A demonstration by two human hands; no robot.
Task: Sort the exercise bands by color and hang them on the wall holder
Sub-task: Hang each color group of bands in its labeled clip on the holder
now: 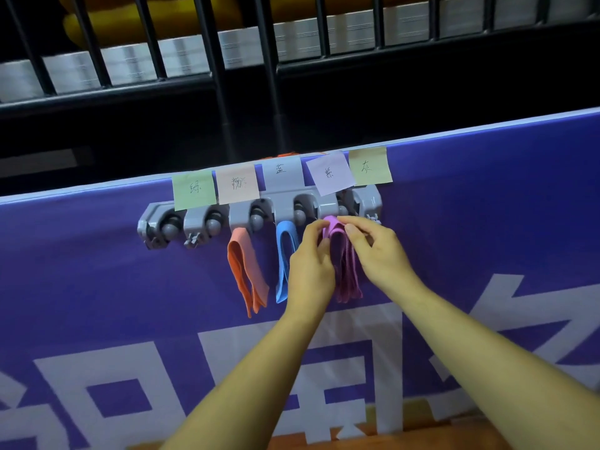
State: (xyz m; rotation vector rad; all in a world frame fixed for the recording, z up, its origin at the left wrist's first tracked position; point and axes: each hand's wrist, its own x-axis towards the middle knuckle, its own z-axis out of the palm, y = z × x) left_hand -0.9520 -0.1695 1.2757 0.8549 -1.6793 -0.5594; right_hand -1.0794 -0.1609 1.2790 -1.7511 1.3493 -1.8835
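A grey wall holder (207,222) with several clips is fixed to a purple banner (97,287). Coloured sticky notes (194,189) with handwritten labels sit above its clips. An orange-pink band (245,271) hangs from the third clip and a blue band (283,254) from the fourth. A purple band (344,274) hangs just below the clip under the purple note. My left hand (310,264) pinches its left side near the top. My right hand (376,251) pinches its top right at the clip.
Black metal railing (220,82) runs behind and above the banner's top edge. The two leftmost clips and the rightmost clip hold nothing. A strip of orange-brown surface (438,440) shows at the bottom of the view.
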